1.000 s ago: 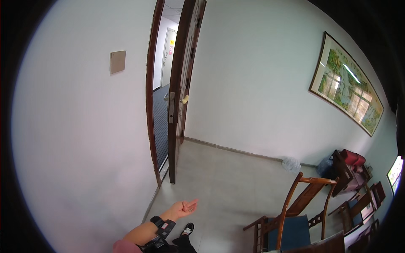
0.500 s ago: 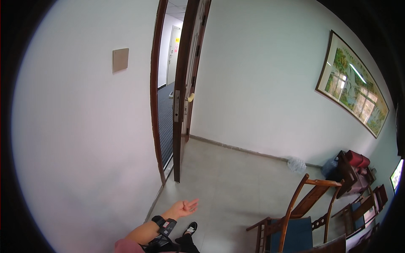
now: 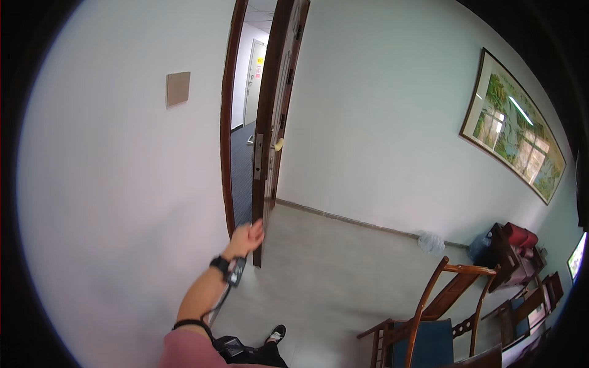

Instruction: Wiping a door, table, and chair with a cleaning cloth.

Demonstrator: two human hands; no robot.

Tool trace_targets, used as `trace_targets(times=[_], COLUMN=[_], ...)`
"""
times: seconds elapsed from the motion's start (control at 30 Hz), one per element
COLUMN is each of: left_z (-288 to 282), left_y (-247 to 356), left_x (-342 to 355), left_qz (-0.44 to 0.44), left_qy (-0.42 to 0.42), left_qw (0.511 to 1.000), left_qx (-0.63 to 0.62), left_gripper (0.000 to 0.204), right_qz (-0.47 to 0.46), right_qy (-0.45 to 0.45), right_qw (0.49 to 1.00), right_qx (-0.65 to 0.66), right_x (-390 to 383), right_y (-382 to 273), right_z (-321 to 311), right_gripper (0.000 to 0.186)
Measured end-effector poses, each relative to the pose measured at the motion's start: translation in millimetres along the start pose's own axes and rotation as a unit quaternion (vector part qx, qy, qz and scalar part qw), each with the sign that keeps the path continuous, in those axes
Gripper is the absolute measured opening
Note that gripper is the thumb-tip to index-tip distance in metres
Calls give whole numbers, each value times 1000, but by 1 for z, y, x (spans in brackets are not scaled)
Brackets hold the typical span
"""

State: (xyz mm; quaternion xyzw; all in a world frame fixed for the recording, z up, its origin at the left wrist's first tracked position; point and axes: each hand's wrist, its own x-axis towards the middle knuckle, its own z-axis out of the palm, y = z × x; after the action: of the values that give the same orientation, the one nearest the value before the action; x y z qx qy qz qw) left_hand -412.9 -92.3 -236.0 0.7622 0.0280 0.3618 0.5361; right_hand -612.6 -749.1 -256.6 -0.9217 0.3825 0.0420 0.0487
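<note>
My left hand reaches up and forward from the lower edge, a dark band with a small device on its wrist. Its fingers look loosely stretched, with nothing in them, though slightly blurred. In the picture the hand overlaps the lower edge of a brown door, which stands ajar; I see no clear contact. A metal latch plate runs along the door's edge, and a pale-covered handle juts from its room side. My right hand is out of sight.
Beyond the dark door frame lies a corridor with blue carpet. A wooden chair stands at lower right. Farther back are a clear plastic bag, a blue water jug and red cases. A framed picture hangs on the wall.
My left arm has stretched farther forward, and the hand has risen and moved left, from over the floor to in front of the door's lower edge. The door looks unmoved.
</note>
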Motion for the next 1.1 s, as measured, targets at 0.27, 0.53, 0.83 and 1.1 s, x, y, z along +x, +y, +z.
trace_targets(times=[0.27,0.53,0.83,1.1], left_z=[125,93,-7,23], left_y=[193,93,-15,59], left_x=[-22,-177,-237,-207], left_qz=[-289,-447,-617,-626], left_qy=[-429,-475,-96,-68], left_qw=[666,673,692,639], left_qx=[-538,-350,-363,-443], left_gripper=[12,31,12,15], right_qz=[-28,-22,-14,-32], right_qy=[76,30,-23,81], right_qw=[997,999,1000,996], right_qx=[-16,-20,8,-1], right_x=[-17,-40,-30,-43], right_y=[0,-22,-17,-23], right_z=[-14,-67,-46,-60], right_gripper=[64,62,67,50])
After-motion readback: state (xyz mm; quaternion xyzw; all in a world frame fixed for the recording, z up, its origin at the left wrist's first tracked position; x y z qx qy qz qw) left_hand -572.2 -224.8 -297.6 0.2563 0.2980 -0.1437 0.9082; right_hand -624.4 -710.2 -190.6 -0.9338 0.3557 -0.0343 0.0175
